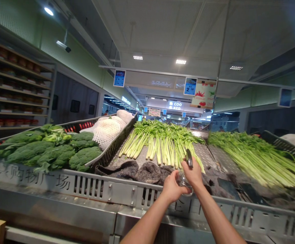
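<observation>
Both hands meet at the front edge of the produce stand, around a clear bottle [185, 184] with a dark, curved top piece [189, 158] that looks like a spray head. My left hand [173, 188] is closed around the lower, see-through part. My right hand [193, 173] grips the upper part, its fingers just below the dark piece. Much of the bottle is hidden by my fingers. Beyond my hands, a row of celery [162, 142] lies with its stalks toward me and leaves away. A crumpled dark grey cloth [149, 173] runs along the near side of the celery.
Broccoli [45, 149] fills the crate at left, with white foam-netted produce [109, 130] behind it. A grey slotted rail [86, 186] edges the stand. At right, a mirror-like panel [259, 159] shows celery again. Price signs [190, 86] hang overhead; stocked shelves [15, 84] stand far left.
</observation>
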Motion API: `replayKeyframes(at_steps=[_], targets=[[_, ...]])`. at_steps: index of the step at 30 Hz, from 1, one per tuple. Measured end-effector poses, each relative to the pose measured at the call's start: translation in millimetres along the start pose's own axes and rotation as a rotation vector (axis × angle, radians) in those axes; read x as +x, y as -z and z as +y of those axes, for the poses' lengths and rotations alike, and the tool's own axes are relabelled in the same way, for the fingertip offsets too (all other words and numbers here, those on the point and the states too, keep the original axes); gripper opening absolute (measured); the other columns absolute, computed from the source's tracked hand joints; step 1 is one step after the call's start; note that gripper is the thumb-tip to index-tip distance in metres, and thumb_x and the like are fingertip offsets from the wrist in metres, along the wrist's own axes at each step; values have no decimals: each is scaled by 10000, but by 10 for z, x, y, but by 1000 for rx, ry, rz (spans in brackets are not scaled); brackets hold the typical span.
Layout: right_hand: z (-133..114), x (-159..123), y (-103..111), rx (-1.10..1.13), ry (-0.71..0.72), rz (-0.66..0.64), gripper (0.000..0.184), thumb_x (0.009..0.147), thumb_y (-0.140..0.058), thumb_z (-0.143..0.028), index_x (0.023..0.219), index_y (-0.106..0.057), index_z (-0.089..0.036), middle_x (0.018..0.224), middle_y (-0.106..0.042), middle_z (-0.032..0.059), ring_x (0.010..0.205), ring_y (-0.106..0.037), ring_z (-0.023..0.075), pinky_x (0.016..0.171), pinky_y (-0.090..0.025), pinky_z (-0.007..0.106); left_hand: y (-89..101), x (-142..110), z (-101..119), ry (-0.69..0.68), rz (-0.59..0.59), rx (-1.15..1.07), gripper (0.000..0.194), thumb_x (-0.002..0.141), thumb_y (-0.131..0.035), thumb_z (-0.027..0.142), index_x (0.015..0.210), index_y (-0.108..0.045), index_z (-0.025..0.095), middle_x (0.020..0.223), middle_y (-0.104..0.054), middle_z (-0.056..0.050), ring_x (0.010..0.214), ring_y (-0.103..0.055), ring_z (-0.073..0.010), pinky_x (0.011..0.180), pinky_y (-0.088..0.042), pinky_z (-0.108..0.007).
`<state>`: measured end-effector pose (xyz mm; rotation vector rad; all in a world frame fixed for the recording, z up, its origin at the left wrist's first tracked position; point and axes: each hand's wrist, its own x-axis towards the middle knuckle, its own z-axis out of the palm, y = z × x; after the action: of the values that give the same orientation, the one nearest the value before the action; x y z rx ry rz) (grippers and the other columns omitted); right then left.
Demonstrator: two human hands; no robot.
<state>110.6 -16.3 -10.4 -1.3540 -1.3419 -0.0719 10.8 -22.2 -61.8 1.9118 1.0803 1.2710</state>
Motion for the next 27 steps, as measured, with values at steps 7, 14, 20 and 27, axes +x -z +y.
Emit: replayKeyframes(at_steps=[7, 14, 20, 27], targets=[[-59, -17, -15, -10, -9, -21, 241, 626, -413, -342, 757, -529, -176, 628, -574, 19, 607, -529, 167, 573, -370, 249, 26, -14, -31, -36, -1, -49, 556, 412, -712, 295, 911, -504, 168, 782, -564, 7, 664, -474, -118, 601, -363, -214], [-105, -39, -76, 42, 10, -22, 270, 619, -400, -334, 791, -526, -168, 676, -581, 24, 617, -524, 155, 577, -372, 244, 125, -24, -23, -47, -8, -16, 582, 423, -708, 279, 952, -499, 158, 819, -566, -6, 708, -488, -133, 637, -379, -225], [-179, -67, -205, 90, 53, -36, 222, 630, -413, -319, 766, -508, -170, 652, -565, 15, 597, -511, 149, 572, -368, 245, 259, -29, -108, -13, 20, 24, 705, 409, -715, 315, 1047, -454, 165, 878, -568, -23, 753, -502, -154, 672, -395, -248], [-257, -57, -373, 79, 53, -45, 206, 635, -415, -322, 758, -500, -181, 625, -548, 6, 577, -500, 140, 555, -353, 235, 419, -25, -125, 1, 9, 15, 617, 446, -700, 295, 1007, -478, 165, 840, -566, -14, 712, -503, -133, 648, -396, -233]])
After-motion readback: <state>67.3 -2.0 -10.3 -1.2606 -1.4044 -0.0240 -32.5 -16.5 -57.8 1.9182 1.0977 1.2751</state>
